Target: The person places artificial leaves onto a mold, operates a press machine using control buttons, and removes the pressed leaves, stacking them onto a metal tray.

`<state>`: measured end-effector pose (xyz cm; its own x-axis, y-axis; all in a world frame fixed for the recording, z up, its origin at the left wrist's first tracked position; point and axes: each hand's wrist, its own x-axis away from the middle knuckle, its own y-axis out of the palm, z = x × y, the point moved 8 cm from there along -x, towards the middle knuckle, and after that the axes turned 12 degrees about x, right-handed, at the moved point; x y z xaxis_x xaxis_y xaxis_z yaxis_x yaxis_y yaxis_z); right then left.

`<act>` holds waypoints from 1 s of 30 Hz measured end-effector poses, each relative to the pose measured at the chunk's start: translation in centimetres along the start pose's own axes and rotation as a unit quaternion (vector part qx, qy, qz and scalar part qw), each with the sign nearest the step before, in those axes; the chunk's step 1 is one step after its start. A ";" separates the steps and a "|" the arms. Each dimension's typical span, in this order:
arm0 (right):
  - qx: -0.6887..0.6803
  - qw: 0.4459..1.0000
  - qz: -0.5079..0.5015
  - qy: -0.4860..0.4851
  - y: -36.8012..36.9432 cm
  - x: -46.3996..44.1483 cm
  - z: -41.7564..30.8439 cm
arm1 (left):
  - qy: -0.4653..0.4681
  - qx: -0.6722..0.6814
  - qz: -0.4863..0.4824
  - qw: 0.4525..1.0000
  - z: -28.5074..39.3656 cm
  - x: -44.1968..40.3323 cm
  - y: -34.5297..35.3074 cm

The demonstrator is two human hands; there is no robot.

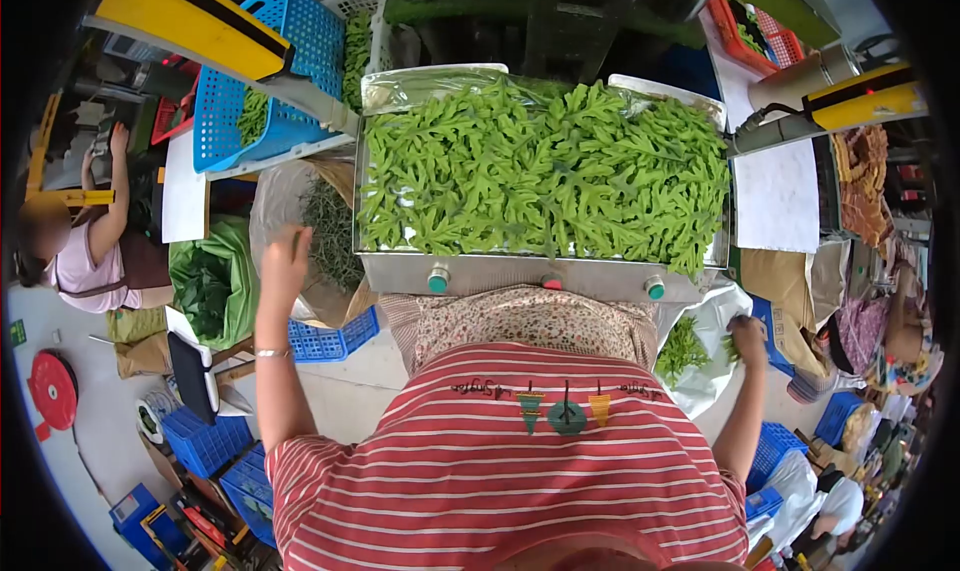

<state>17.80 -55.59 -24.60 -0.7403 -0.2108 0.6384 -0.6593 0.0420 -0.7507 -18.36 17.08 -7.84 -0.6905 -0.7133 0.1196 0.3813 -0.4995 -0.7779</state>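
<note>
My left hand (285, 253) is raised at the left of the machine, beside a clear plastic bag (272, 206) holding thin dark-green sprigs (332, 236). Its fingers point forward and look apart, with nothing visible in them. On the right, my right hand (747, 337) is low at a white plastic bag (705, 376), closed on some green leaves (731, 348). More green leaves (682, 351) lie inside that bag. Ahead of me, a metal tray (362, 186) is covered with a thick layer of bright-green lobed leaves (545, 171).
Green buttons (437, 279) and a red button (551, 282) sit on the machine's front panel. Yellow-and-black guards (190, 21) flank it. A blue basket (270, 81) with leaves stands back left. Another person (95, 236) works at far left. Blue crates (205, 439) stand behind left.
</note>
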 end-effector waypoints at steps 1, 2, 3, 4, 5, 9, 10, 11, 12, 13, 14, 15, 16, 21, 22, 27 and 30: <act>0.067 0.995 0.065 0.045 2.3 -0.8 3.8 | -0.005 -0.014 0.005 1.000 -2.9 -0.6 1.5; 0.134 0.978 0.129 0.089 3.7 -0.9 6.5 | -0.009 -0.028 0.011 1.000 -6.1 -1.2 3.1; 0.202 0.959 0.183 0.076 4.8 -0.7 7.9 | 0.083 -0.056 0.043 0.994 -8.9 -1.9 4.8; 0.268 0.932 0.235 0.060 4.7 -0.6 8.2 | 0.172 -0.084 0.077 0.978 -10.2 -2.1 5.8; 0.269 0.931 0.240 0.056 2.3 -0.3 5.7 | 0.171 -0.082 0.084 0.978 -9.1 -2.5 5.4; 0.033 0.927 0.373 0.005 -12.5 5.6 -11.1 | -0.044 0.072 0.064 0.994 -1.3 -3.6 2.0; 0.012 0.916 0.394 -0.071 -15.2 7.2 -17.6 | -0.045 0.074 0.065 0.994 2.3 -3.0 1.8; -0.008 0.899 0.413 -0.148 -17.1 8.6 -23.7 | 0.036 0.096 0.043 0.994 7.1 -2.5 2.3; -0.046 0.879 0.421 -0.221 -17.6 9.6 -29.2 | 0.117 0.117 0.023 0.986 11.1 -1.8 3.1; -0.059 0.872 0.384 -0.298 -17.5 11.1 -35.8 | 0.146 0.121 -0.005 0.982 13.5 -1.4 4.6; -0.050 0.851 0.357 -0.383 -16.4 11.5 -40.7 | 0.175 0.125 -0.033 0.976 15.6 -0.9 6.0; -0.001 0.799 0.361 -0.481 -15.3 12.5 -45.4 | 0.220 0.149 -0.025 0.964 16.7 -0.9 7.5; 0.044 0.796 0.337 -0.501 -13.7 12.0 -49.1 | 0.215 0.148 -0.037 0.965 17.2 -1.1 8.9; 0.293 0.817 0.200 -0.456 -7.7 7.1 -59.6 | 0.221 0.144 -0.044 0.964 17.8 -1.2 11.6; 0.349 0.821 0.148 -0.426 -6.4 5.8 -59.9 | 0.223 0.142 -0.043 0.963 17.5 -1.2 11.7; 0.195 0.806 0.174 -0.532 -7.4 6.8 -60.1 | 0.244 0.165 -0.005 0.956 16.7 -0.9 11.9; 0.103 0.820 0.141 -0.546 -9.7 8.0 -58.9 | 0.296 0.202 0.062 0.931 18.8 -2.1 8.4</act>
<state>10.49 -0.16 -2.22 -0.2270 -0.9738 -0.0131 -0.3633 0.0971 -0.9266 -2.14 5.18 -3.04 -0.7983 -0.4414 -0.4096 0.5980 -0.6617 -0.4524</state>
